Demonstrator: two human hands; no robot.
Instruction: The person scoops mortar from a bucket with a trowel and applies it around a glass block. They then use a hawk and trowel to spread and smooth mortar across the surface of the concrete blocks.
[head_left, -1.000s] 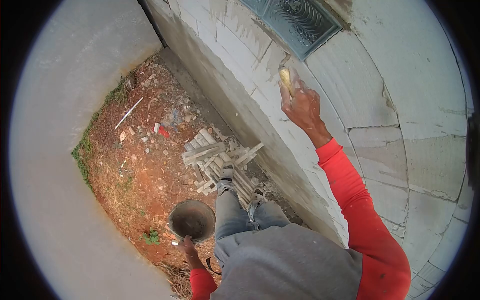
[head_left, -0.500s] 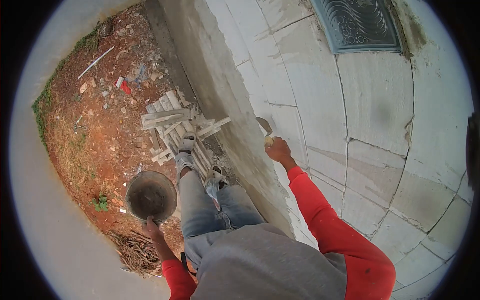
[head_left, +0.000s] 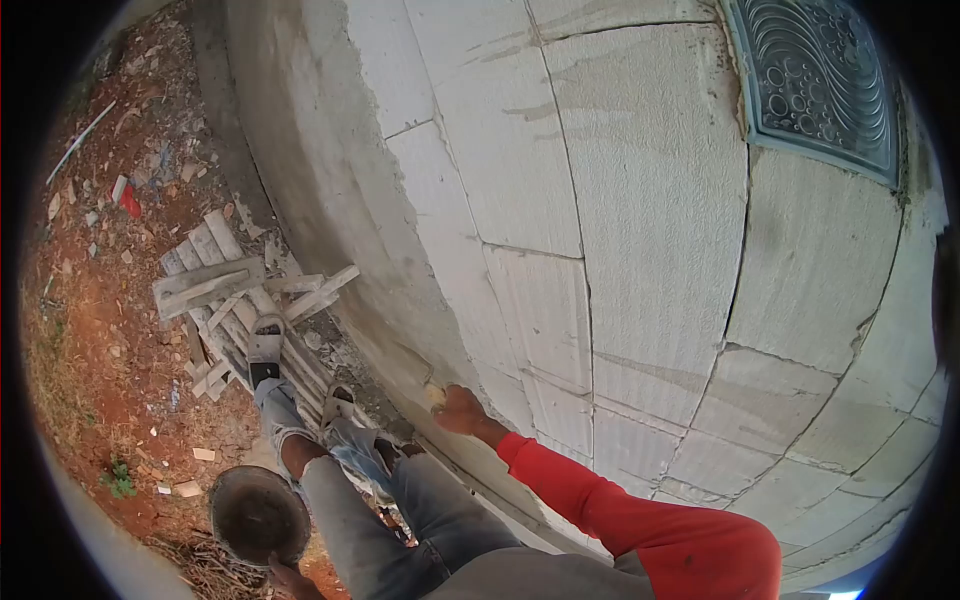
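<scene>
My right hand is closed around the pale handle of a trowel, close to the grey plastered lower band of the wall; the trowel's blade is hard to make out. At the bottom left, my left hand grips the rim of a round dark bucket, whose inside looks grey and mostly empty. White blocks with dark joints form the wall above the plaster.
Under my feet is a scaffold of pale planks and poles. Reddish soil with rubble lies below, with dry sticks near the bucket. A patterned glass block sits in the wall at upper right.
The view has shifted toward the wall. My right hand and the trowel have moved down from the white blocks to the plastered band. My left hand still holds the bucket.
</scene>
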